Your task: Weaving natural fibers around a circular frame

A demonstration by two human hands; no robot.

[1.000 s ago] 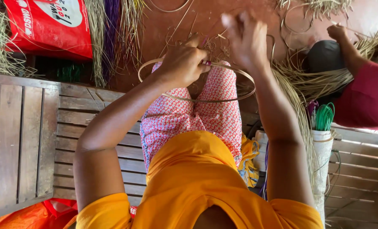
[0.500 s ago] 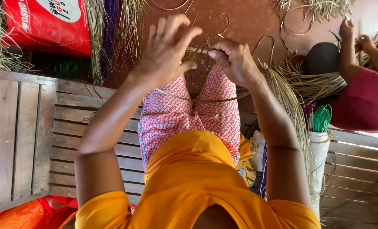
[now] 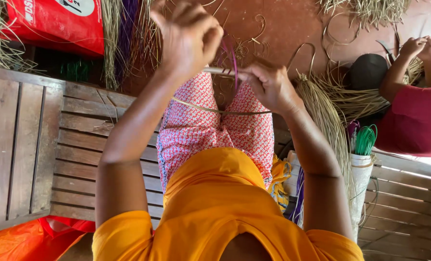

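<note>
Over the lap, the right hand (image 3: 269, 86) is clamped on a cane hoop (image 3: 220, 110), and the raised left hand (image 3: 189, 36) pinches a purple strand (image 3: 233, 60). To the right, a white cup (image 3: 362, 171) holds green strips (image 3: 366, 139).

A: What are the hands doing?
B: The right hand (image 3: 268, 84) pinches the far edge of a thin cane hoop (image 3: 220, 111) above the lap. The left hand (image 3: 189, 36), raised farther off, grips a purple strand (image 3: 233, 63) running down to the hoop.
A: And around them?
B: A red bag (image 3: 56, 24) far left, green strands (image 3: 365, 140) in a white cup (image 3: 363, 174) at right, another person's hands (image 3: 418, 48) far right
</note>
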